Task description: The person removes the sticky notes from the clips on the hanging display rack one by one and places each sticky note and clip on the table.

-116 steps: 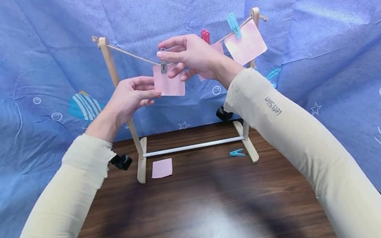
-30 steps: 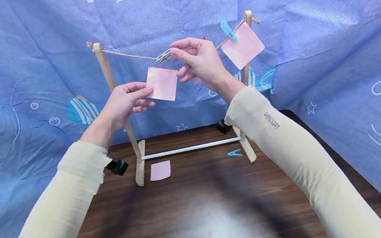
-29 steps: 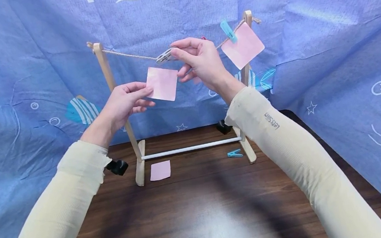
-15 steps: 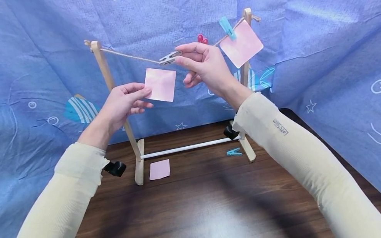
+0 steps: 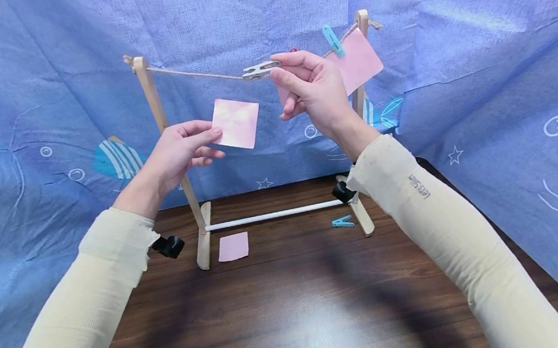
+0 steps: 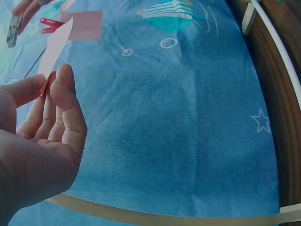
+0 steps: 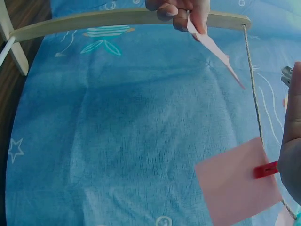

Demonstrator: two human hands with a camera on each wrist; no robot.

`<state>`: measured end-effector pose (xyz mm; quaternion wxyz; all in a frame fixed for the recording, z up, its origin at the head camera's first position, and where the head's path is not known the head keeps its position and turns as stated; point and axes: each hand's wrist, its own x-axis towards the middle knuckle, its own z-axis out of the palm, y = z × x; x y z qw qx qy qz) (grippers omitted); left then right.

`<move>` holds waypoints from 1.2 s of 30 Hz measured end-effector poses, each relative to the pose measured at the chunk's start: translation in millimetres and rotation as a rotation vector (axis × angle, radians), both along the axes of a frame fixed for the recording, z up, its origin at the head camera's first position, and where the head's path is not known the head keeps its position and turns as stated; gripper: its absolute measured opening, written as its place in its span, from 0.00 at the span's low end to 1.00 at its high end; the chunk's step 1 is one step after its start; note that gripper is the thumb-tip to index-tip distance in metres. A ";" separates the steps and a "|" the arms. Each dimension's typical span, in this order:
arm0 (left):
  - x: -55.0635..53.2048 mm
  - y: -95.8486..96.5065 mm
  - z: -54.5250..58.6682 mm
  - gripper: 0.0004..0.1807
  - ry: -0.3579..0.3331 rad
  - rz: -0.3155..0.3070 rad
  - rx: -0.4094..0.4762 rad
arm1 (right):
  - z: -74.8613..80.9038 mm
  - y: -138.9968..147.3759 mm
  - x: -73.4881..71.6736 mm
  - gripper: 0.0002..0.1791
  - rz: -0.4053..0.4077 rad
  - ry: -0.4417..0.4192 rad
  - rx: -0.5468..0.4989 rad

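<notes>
My left hand point(image 5: 179, 150) pinches a pink paper square point(image 5: 235, 123) by its left edge, just below the rope point(image 5: 192, 73). My right hand point(image 5: 318, 87) pinches a grey clothespin point(image 5: 260, 70) between thumb and fingers, its tip pointing left. In the right wrist view that clothespin stands apart from the rope. A second pink square point(image 7: 237, 186) hangs from the rope by a red clothespin point(image 7: 265, 170), mostly hidden behind my right hand in the head view. Near the right post, a blue clothespin point(image 5: 333, 40) holds another pink square point(image 5: 359, 63) on the rope.
A wooden stand with a left post point(image 5: 150, 97) and a white lower bar point(image 5: 273, 216) carries the rope. On the dark table point(image 5: 273, 310) lie a pink square point(image 5: 233, 247) and a blue clothespin point(image 5: 342, 222). A blue patterned cloth point(image 5: 222, 27) hangs behind.
Earlier the grey clothespin was at the rope over the top of the left hand's paper. The paper has come away from it, and the right hand has drawn the clothespin right and slightly up.
</notes>
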<state>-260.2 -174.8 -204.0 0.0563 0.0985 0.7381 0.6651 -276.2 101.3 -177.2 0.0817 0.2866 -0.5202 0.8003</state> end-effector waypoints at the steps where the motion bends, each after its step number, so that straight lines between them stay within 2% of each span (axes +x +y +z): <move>1: 0.1 0.2 0.0 0.19 0.000 0.001 -0.003 | -0.2 1.3 0.0 0.13 0.001 -0.001 0.000; 9: -0.3 1.3 -1.7 0.18 -0.002 -0.006 -0.012 | -6.3 13.0 1.0 0.14 0.005 0.004 0.091; 16: -0.4 1.8 -8.2 0.20 0.008 -0.020 -0.044 | -15.9 27.8 5.5 0.19 -0.017 -0.003 0.209; 24: 4.5 5.4 -12.8 0.18 0.018 -0.047 -0.063 | -29.4 46.0 12.6 0.23 -0.036 0.056 0.384; 30: 9.0 12.2 -21.1 0.17 0.017 -0.045 -0.048 | -41.6 58.2 18.2 0.27 -0.033 0.014 0.501; 36: 15.6 14.9 -37.5 0.12 0.013 -0.055 0.002 | -56.2 68.0 22.9 0.25 -0.027 0.016 0.596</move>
